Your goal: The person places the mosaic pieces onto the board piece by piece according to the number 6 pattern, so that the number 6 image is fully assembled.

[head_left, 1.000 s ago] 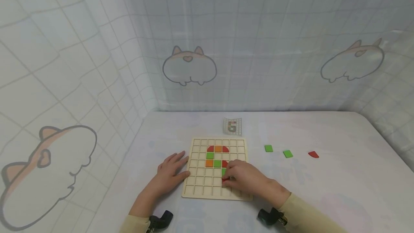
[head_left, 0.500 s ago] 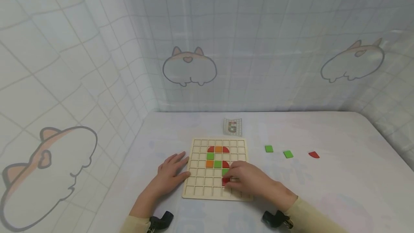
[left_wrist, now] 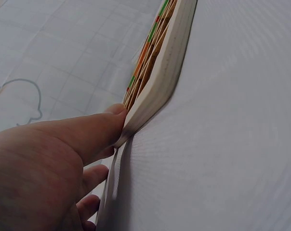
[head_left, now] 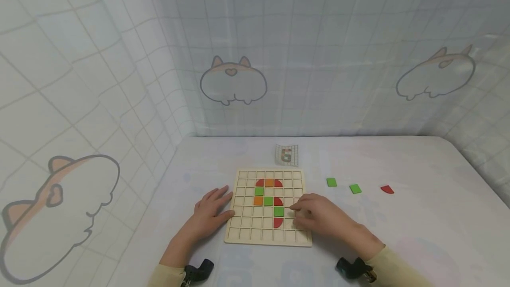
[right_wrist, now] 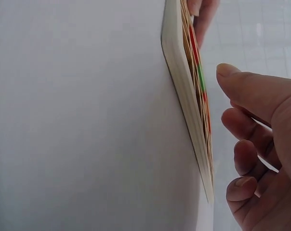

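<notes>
A wooden grid board (head_left: 247, 234) lies flat on the table, with red, orange and green pieces set in its cells. Lowest among them is a red quarter-round piece (head_left: 278, 223), just under a green square (head_left: 278, 211). My left hand (head_left: 211, 214) rests at the board's left edge; in the left wrist view its thumb (left_wrist: 99, 127) touches the rim. My right hand (head_left: 318, 216) hovers over the board's right side. Its fingers are loosely bent and hold nothing, as the right wrist view shows with thumb (right_wrist: 246, 84) and fingertips apart from the board.
Behind the board lies a small card (head_left: 286, 155) with a gridded, coloured figure. To the right sit two green squares, one nearer (head_left: 331, 182) and one farther out (head_left: 355, 188), then a red quarter-round piece (head_left: 387, 189). Patterned curtains (head_left: 311, 79) surround the table.
My right hand has let go of the lower red quarter-round piece, which now lies in its cell, and has drawn away to the right. The left hand stays in place.
</notes>
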Tool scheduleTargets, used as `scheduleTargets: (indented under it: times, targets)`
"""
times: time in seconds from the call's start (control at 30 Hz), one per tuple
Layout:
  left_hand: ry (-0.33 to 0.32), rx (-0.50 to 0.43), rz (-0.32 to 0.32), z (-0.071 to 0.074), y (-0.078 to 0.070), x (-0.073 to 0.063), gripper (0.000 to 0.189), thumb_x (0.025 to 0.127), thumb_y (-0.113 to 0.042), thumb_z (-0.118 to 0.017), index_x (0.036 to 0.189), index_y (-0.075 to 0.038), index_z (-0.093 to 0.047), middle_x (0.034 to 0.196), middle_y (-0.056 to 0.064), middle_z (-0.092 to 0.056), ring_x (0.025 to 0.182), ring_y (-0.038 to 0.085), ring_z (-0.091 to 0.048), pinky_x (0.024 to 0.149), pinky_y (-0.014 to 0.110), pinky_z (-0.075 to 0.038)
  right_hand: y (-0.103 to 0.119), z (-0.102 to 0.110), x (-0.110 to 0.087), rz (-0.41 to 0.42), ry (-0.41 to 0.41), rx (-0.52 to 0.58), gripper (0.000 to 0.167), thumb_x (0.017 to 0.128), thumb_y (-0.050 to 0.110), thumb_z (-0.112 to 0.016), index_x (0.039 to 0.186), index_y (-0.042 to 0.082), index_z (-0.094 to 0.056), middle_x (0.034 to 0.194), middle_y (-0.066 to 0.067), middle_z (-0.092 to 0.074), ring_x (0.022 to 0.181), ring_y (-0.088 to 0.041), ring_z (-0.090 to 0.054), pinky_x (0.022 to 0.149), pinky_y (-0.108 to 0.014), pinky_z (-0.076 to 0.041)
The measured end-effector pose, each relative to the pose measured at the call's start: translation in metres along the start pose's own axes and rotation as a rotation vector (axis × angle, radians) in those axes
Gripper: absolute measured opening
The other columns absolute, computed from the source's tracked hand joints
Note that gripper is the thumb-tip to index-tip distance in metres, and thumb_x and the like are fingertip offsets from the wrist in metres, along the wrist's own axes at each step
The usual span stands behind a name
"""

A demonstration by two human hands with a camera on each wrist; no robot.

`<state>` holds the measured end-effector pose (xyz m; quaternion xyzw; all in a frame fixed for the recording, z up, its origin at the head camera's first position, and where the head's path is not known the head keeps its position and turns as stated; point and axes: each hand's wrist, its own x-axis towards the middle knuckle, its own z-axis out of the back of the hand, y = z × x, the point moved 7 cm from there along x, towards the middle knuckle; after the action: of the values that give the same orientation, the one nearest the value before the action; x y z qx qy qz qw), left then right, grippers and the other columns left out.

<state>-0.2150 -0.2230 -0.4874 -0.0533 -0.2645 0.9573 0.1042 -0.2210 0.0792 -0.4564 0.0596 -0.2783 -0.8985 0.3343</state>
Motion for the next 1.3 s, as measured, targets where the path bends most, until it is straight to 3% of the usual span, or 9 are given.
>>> scheduleTargets:
  times: [0.37,0.57,0.77,1.13,1.3]
  targets:
    - [0.006,0.003,0.009,-0.001,0.000,0.001,0.063,0.094,-0.043,-0.066,0.149,-0.018,-0.048,0.160,0.001,-0.030,0.148,0.033,-0.016,0.110,0.064,-0.014,-0.042,0.026,-0.018,-0.209,-0.135,-0.029,0.033,0.082,0.029,-0.082,0.113,0.021,-0.075,0.100,0.017,-0.064,0.088,-0.004,-0.056,0.078,-0.027,-0.052]
    - [-0.002,0.001,0.014,-0.001,0.001,0.000,0.063,0.094,-0.042,-0.067,0.148,-0.017,-0.048,0.160,0.002,-0.030,0.148,0.033,-0.016,0.109,0.065,-0.015,-0.062,0.039,-0.029,-0.257,-0.208,-0.047,0.035,0.083,0.029,-0.082,0.115,0.017,-0.074,0.107,0.010,-0.066,0.089,-0.010,-0.058,0.078,-0.034,-0.053]
    - [0.001,0.000,0.021,-0.003,0.003,0.001,0.063,0.093,-0.043,-0.067,0.148,-0.018,-0.049,0.160,0.000,-0.030,0.148,0.032,-0.016,0.110,0.064,-0.015,-0.081,0.054,-0.038,-0.294,-0.274,-0.065,0.036,0.083,0.027,-0.082,0.116,0.014,-0.074,0.104,0.006,-0.066,0.080,-0.014,-0.054,0.069,-0.032,-0.049]
    - [0.000,0.000,0.015,-0.002,0.002,0.001,0.063,0.093,-0.043,-0.067,0.148,-0.018,-0.049,0.160,0.000,-0.030,0.148,0.031,-0.016,0.110,0.063,-0.014,-0.116,0.079,-0.052,-0.369,-0.284,-0.115,0.039,0.085,0.028,-0.080,0.118,0.007,-0.072,0.108,-0.006,-0.067,0.078,-0.019,-0.054,0.065,-0.034,-0.049]
    - [0.007,-0.002,0.013,-0.002,0.002,0.002,0.063,0.094,-0.043,-0.066,0.149,-0.018,-0.048,0.160,0.001,-0.030,0.148,0.032,-0.016,0.110,0.064,-0.014,-0.125,0.082,-0.057,-0.395,-0.272,-0.124,0.041,0.086,0.028,-0.078,0.118,0.003,-0.071,0.107,-0.010,-0.067,0.086,-0.026,-0.060,0.073,-0.046,-0.051]
